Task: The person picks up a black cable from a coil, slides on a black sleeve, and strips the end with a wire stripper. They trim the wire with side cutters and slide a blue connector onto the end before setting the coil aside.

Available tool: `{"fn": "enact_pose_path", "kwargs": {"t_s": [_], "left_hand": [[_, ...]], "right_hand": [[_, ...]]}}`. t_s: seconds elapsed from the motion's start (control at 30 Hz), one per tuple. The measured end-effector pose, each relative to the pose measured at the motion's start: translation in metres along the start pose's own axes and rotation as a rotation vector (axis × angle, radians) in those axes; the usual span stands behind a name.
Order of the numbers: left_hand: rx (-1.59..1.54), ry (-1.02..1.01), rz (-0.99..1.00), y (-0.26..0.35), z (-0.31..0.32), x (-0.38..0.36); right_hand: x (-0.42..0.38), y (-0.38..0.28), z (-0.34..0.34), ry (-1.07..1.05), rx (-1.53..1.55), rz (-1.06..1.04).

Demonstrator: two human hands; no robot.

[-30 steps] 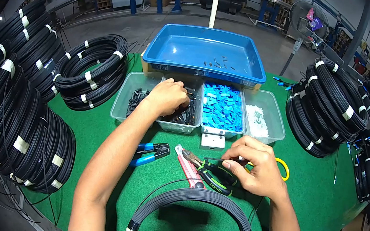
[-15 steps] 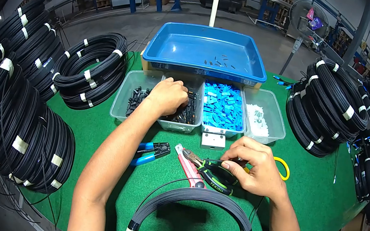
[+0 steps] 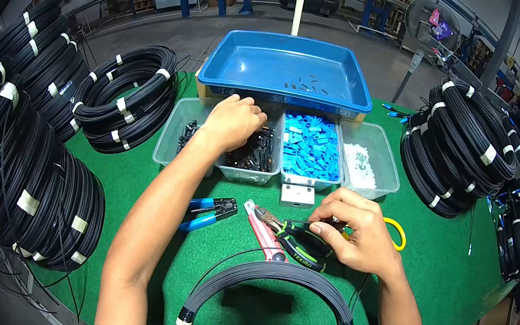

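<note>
My left hand (image 3: 235,124) reaches into a clear bin of small black connector parts (image 3: 261,152), fingers curled downward. Its fingertips and anything between them are hidden. My right hand (image 3: 358,232) is closed in a pinch on the end of a thin black cable, just above the green-and-black handles of the side cutters (image 3: 301,244). A loop of this cable seems to run down to the black cable coil (image 3: 277,271) in front of me. Partly under the cutters lies a red utility knife (image 3: 264,235). Left of it rests a blue-handled stripping tool (image 3: 211,211).
Beside the black parts stand a bin of blue connector pieces (image 3: 312,147) and a bin of white pieces (image 3: 360,165). Behind them is a blue tray (image 3: 284,95) with a few dark bits. Cable coils (image 3: 44,196) pile up at left, more coils (image 3: 459,150) at right. A metal block (image 3: 297,195) sits before the bins.
My left hand has shifted slightly up and to the left over the black parts. My right hand keeps its pinch almost unmoved. The whole view has drifted slightly.
</note>
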State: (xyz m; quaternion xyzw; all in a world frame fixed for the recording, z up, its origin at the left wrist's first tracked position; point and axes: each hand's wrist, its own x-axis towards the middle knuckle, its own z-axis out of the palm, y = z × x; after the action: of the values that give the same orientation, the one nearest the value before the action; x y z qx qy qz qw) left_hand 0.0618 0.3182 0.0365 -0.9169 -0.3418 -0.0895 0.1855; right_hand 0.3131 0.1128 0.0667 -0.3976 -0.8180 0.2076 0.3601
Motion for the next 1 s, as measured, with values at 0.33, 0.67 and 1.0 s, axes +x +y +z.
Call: {"fn": "enact_pose_path", "kwargs": {"t_s": [0.33, 0.67, 1.0], "left_hand": [[-1.323, 0.330, -0.379, 0.038, -0.036, -0.042], [-1.910, 0.387, -0.361, 0.115, -0.070, -0.080], [-2.068, 0.325, -0.402, 0.134, -0.057, -0.078]], "right_hand": [[-0.006, -0.007, -0.008, 0.089, -0.046, -0.006], [-0.010, -0.009, 0.008, 0.184, 0.117, 0.009], [-0.009, -0.014, 0.019, 0.328, 0.118, -0.010]]}}
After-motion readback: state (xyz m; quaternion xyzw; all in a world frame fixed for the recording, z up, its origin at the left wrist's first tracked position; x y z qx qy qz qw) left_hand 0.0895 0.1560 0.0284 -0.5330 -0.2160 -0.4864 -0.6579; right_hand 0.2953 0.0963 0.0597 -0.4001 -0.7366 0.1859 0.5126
